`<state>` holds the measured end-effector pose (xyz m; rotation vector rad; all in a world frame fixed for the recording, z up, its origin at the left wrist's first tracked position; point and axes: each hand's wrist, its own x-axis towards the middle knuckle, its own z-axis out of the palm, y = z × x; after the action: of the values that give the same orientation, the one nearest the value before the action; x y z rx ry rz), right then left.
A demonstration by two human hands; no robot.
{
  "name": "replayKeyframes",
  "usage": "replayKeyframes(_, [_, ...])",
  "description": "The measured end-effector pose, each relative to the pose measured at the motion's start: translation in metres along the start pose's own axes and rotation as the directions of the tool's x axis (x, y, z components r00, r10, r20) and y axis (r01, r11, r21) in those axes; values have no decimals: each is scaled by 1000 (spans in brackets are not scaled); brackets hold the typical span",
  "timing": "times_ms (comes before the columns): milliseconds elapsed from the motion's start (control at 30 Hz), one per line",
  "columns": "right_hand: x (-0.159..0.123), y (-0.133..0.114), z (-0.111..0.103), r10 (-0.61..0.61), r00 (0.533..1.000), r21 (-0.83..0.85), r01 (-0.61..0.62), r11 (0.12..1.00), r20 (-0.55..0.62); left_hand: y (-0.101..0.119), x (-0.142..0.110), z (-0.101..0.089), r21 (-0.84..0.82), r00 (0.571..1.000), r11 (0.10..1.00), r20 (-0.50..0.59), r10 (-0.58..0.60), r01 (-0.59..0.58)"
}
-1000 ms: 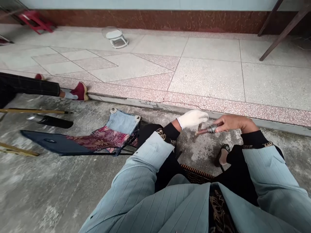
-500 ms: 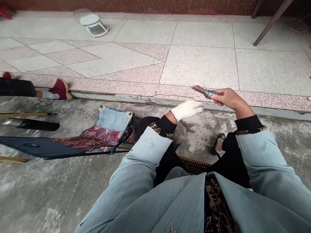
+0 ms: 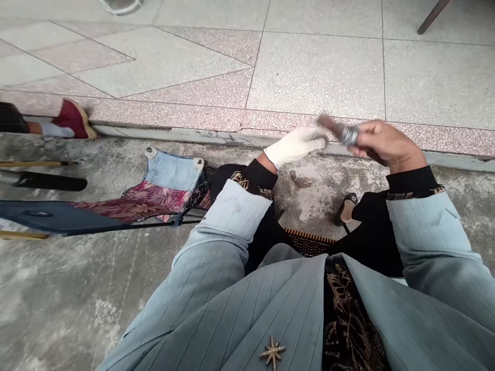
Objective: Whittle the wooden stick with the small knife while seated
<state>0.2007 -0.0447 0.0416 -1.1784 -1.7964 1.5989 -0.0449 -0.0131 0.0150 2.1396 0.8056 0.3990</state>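
Observation:
My right hand (image 3: 381,141) is closed around a brown stick (image 3: 328,123) that has a coil of grey wire (image 3: 349,135) wound about it. The stick's far end points up and to the left, blurred by motion. My left hand (image 3: 297,147) wears a white glove, its fingers pressed together just left of the coil and apart from it. Whatever those gloved fingertips hold, if anything, is too fine to make out. Below the glove, a small brown piece with a bent shape (image 3: 300,180) shows against the concrete.
A raised tiled step (image 3: 216,121) runs across in front of me. To my left stands a low folding chair (image 3: 162,203) with patterned cloth. Beyond it are a black cylindrical object (image 3: 52,181), yellow poles (image 3: 34,164) and another person's red shoe (image 3: 73,118).
My right hand has lifted the wire-wound stick up and away from my left hand, and the stick has tilted. My view has dipped toward the ground, so the wall is out of sight.

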Motion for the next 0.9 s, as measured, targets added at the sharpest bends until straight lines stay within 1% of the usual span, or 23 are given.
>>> replayKeyframes(33, [-1,0,-1,-41,987,97,56,994,-153,1,0,1,-41,1000,999,-18,1,-2])
replayKeyframes(67, [0,0,-2,-56,959,163,105,981,-277,3,1,2,-74,1000,997,-14,11,-12])
replayKeyframes(100, [2,1,-2,-56,931,201,136,970,-360,4,2,4,-106,1000,994,0,26,-25])
replayKeyframes(133, [5,2,0,-49,912,218,149,965,-407,5,2,6,-125,999,991,21,44,-41])
replayKeyframes(200, [12,6,2,-27,895,211,134,968,-446,6,4,12,-122,993,989,73,94,-84])
replayKeyframes(267, [17,11,5,-9,882,130,80,988,-471,6,6,16,-81,986,989,100,133,-125])
replayKeyframes(333, [21,14,5,1,868,-34,-21,999,-497,5,7,18,-9,983,990,111,143,-143])
replayKeyframes(367, [22,15,5,2,860,-142,-86,986,-510,4,7,19,33,984,989,115,137,-141])
replayKeyframes(433, [24,18,4,2,853,-367,-227,902,-522,3,7,19,112,987,986,124,106,-120])
replayKeyframes(467, [25,19,4,11,863,-464,-282,839,-505,2,6,19,146,988,984,130,87,-106])
replayKeyframes(500, [26,20,4,39,884,-546,-321,774,-466,3,5,18,176,987,980,142,71,-96])
replayKeyframes(533, [26,22,4,87,912,-607,-335,721,-401,3,5,17,201,985,975,160,61,-93])
replayKeyframes(567, [26,23,5,151,939,-647,-324,691,-309,3,4,16,219,981,971,184,59,-99])
replayKeyframes(600, [25,23,6,221,956,-665,-294,686,-194,3,3,15,226,975,968,211,63,-112])
replayKeyframes(633, [24,23,6,279,958,-662,-253,705,-70,3,3,14,220,969,967,236,72,-125])
replayKeyframes(667, [21,21,6,315,948,-637,-212,741,51,3,2,12,201,965,970,251,81,-134])
replayKeyframes(700, [18,19,5,321,935,-591,-175,788,152,2,2,10,169,964,977,251,89,-134])
replayKeyframes(733, [14,15,4,302,927,-526,-146,838,223,2,2,9,124,968,984,233,93,-125])
replayKeyframes(767, [10,11,3,261,930,-446,-125,886,258,1,2,7,71,975,992,201,92,-109])
replayKeyframes(800, [6,7,1,206,947,-354,-111,929,246,0,2,6,11,983,996,163,87,-90])
replayKeyframes(833, [3,2,0,149,971,-259,-97,961,186,0,1,4,-46,990,997,118,73,-68])
replayKeyframes(867, [1,-1,-2,98,992,-178,-81,981,84,-1,1,4,-91,996,995,74,53,-46])
replayKeyframes(900, [0,-4,-2,60,998,-119,-64,991,-35,-1,1,4,-119,999,993,42,29,-24])
